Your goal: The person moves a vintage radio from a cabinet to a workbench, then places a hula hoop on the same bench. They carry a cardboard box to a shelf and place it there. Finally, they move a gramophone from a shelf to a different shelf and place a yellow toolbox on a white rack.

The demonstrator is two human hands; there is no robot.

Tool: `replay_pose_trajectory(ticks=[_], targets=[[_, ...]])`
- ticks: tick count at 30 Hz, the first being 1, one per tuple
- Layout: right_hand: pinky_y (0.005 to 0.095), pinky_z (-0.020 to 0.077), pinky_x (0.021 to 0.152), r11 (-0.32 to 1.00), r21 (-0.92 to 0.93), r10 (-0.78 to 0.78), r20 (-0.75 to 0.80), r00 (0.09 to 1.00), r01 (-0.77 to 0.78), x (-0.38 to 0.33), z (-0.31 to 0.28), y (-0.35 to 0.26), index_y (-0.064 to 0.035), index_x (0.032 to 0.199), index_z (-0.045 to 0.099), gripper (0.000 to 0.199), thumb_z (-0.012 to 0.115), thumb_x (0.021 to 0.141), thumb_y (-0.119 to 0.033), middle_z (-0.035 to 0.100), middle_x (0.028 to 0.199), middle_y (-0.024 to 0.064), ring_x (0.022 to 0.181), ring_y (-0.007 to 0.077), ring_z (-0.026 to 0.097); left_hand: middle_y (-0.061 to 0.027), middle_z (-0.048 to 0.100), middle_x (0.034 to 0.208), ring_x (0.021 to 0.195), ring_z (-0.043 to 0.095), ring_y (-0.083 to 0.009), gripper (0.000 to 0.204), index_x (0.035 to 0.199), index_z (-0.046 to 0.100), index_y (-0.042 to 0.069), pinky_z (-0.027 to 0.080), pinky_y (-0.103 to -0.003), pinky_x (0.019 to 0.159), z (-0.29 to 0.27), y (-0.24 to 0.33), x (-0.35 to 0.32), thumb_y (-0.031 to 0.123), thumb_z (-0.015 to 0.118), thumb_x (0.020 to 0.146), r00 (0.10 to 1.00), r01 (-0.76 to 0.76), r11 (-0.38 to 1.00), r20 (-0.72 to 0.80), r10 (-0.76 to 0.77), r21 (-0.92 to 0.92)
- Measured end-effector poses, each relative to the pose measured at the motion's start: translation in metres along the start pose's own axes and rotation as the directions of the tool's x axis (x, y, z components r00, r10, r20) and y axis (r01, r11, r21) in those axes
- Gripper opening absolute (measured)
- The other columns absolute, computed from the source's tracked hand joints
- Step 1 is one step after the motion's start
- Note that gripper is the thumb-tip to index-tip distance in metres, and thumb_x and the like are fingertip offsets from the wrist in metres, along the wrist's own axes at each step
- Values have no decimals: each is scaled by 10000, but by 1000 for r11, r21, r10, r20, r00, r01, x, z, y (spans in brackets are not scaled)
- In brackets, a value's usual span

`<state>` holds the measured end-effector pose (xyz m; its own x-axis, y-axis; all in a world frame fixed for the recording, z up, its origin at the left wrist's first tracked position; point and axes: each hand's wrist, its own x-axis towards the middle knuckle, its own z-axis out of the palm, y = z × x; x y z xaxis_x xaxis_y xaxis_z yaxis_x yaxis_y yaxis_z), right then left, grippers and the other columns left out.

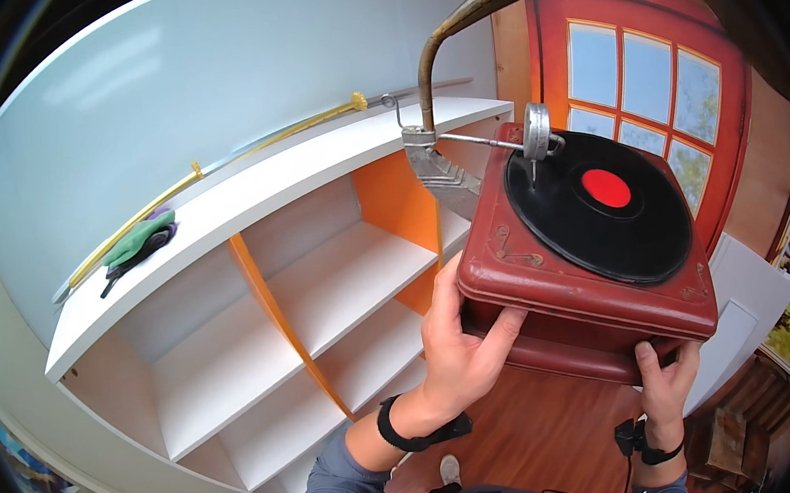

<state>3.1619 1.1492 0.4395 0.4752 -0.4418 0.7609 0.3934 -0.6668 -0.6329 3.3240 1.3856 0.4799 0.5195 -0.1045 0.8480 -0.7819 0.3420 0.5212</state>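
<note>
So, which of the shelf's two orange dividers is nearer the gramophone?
The right-hand divider, its broad orange side showing, is nearer the red gramophone; the left-hand divider stands farther left, showing mostly its narrow front edge.

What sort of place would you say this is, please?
Possibly a showroom or staged display room, though I cannot be certain: a vintage-style gramophone, a white shelving unit with orange dividers and a red-framed, multi-paned window suggest it.

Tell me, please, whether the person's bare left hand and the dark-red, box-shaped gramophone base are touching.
Touching: the head view shows the left hand gripping the gramophone base at its near left corner, thumb against its front side.
</note>
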Motion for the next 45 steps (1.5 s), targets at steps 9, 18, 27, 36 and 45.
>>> replay_pose_trajectory(ticks=[9,18,27,36,45], targets=[[351,351,1111,989,54,-131,-63,989,135,136,73,36,37,1384,516,516,706,921,-91,590,1332,125,1243,209,528,-124,679,1176,1071,657,-186,497,1342,491,-29,502,-320,947,15,-90,132,92,729,922,989,-145,982,-27,143,-125],[319,469,985,929,139,-341,-35,939,343,288,160,37,86,1328,551,505,723,945,-194,665,1203,157,1094,182,619,-112,693,1096,991,642,-142,408,1229,554,-43,518,-285,871,-5,-151,277,195,739,954,963,-254,967,-102,251,-17],[258,494,620,886,297,-379,25,925,355,366,239,78,66,1259,613,551,763,908,-332,728,1037,139,680,105,609,-75,676,1095,1001,611,-133,344,1189,560,-14,486,-273,891,-44,-194,330,235,693,993,983,-127,986,-117,139,109],[269,432,563,862,312,-432,36,901,400,388,282,114,70,1234,618,572,775,890,-360,709,930,119,573,99,482,-103,642,1213,1108,582,-162,382,1271,515,-12,466,-310,965,-61,-223,328,223,663,1008,985,22,989,-175,3,145],[259,431,529,900,378,-281,117,953,219,387,302,124,49,1103,651,437,759,919,-332,671,780,72,561,77,515,-136,657,1217,1108,607,-204,437,1319,540,-30,475,-362,983,-51,-220,342,301,600,1039,926,344,861,-288,-244,374]])
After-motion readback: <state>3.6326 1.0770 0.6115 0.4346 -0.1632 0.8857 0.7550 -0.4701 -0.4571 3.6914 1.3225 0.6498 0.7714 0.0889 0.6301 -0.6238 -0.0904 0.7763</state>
